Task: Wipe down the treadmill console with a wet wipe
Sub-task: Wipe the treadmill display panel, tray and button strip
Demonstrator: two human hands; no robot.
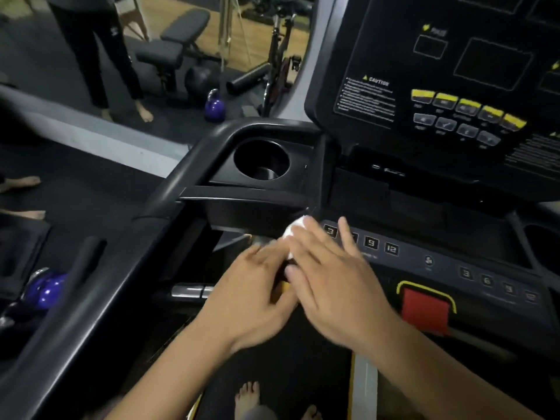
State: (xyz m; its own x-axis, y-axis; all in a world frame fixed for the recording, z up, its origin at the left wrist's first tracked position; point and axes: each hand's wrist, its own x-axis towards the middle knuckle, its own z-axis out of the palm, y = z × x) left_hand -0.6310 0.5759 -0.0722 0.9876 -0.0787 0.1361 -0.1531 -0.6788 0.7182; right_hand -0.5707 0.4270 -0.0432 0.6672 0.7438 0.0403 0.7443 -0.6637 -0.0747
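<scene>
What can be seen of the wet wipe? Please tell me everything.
The wet wipe is white and bunched into a small soft-looking wad. Most of it is hidden under the straight fingers of the right hand, which lies over it at the left end of the lower button panel. The left hand reaches it from the left; blur hides its grip.

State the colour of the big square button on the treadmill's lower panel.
The square button is red, edged in yellow, clearest in the head view.
</scene>
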